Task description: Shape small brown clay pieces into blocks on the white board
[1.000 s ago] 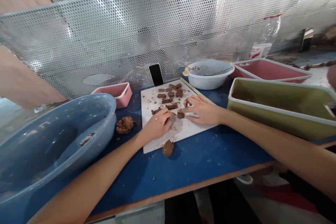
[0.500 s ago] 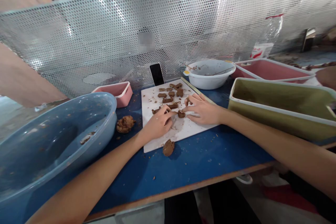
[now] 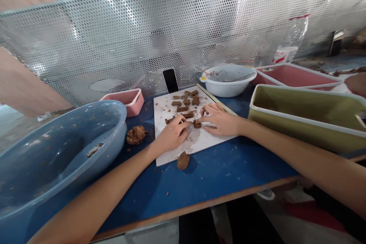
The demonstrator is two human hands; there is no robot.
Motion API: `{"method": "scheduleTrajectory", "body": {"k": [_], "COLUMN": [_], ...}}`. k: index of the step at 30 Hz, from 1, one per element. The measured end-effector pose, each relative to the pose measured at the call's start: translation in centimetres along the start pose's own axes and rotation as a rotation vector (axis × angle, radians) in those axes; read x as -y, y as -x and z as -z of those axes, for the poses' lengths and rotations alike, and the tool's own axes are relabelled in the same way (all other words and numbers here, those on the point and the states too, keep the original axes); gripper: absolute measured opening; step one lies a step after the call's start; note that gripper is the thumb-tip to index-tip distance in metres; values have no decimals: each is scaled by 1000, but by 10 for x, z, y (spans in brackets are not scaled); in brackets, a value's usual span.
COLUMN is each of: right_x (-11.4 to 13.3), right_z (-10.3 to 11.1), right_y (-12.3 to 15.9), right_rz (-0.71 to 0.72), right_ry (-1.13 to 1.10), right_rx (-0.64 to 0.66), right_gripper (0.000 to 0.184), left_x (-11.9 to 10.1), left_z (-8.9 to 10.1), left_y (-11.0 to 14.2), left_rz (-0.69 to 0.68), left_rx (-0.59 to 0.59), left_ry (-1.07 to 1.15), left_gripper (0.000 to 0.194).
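Note:
A small piece of brown clay (image 3: 197,124) lies on a white board (image 3: 197,145), pressed between the fingertips of both hands. From its left, my left hand (image 3: 173,134) reaches it with the index finger stretched out and the other fingers curled. On the other side, my right hand (image 3: 219,121) touches it with the index fingertip, the thumb close by and the remaining fingers bent. Beyond the hands lie several shaped clay pieces (image 3: 182,109) in rough rows, one partly hidden by my left hand. A larger clay lump (image 3: 183,161) sits at the board's near edge.
A blue basin (image 3: 114,148) fills the left, with a rough brown lump (image 3: 136,135) beside it. A pink box (image 3: 135,103), a phone (image 3: 170,81) and a white basin (image 3: 228,87) stand behind. Green (image 3: 303,124) and pink (image 3: 263,77) bins are at right, before a perforated metal screen (image 3: 128,45).
The hands stay at the same clay piece, with only a very slight shift of the right fingers. Nothing else has visibly moved.

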State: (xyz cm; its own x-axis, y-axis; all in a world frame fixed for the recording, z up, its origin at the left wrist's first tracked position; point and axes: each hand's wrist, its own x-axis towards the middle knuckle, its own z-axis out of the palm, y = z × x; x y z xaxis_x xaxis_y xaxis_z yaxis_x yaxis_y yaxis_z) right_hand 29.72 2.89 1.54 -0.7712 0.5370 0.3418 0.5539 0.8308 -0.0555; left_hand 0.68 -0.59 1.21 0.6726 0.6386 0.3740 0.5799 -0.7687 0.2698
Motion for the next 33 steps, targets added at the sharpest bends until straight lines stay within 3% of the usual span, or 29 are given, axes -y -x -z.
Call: {"method": "scheduleTrajectory", "body": {"k": [7, 16, 33], "right_x": [-1, 2, 7], "right_z": [2, -2, 4], "right_y": [1, 0, -2], "right_rz": [14, 19, -95], "right_ry": [-44, -117, -154], "right_rx": [-63, -35, 50], "right_gripper": [30, 31, 36], "left_x": [1, 3, 4], "left_z": [-1, -1, -2], "left_y": [1, 0, 0], "left_rz": [3, 5, -33], "left_rx": [-27, 20, 23], "left_ry": [33, -27, -46], "left_gripper": [36, 44, 39]}}
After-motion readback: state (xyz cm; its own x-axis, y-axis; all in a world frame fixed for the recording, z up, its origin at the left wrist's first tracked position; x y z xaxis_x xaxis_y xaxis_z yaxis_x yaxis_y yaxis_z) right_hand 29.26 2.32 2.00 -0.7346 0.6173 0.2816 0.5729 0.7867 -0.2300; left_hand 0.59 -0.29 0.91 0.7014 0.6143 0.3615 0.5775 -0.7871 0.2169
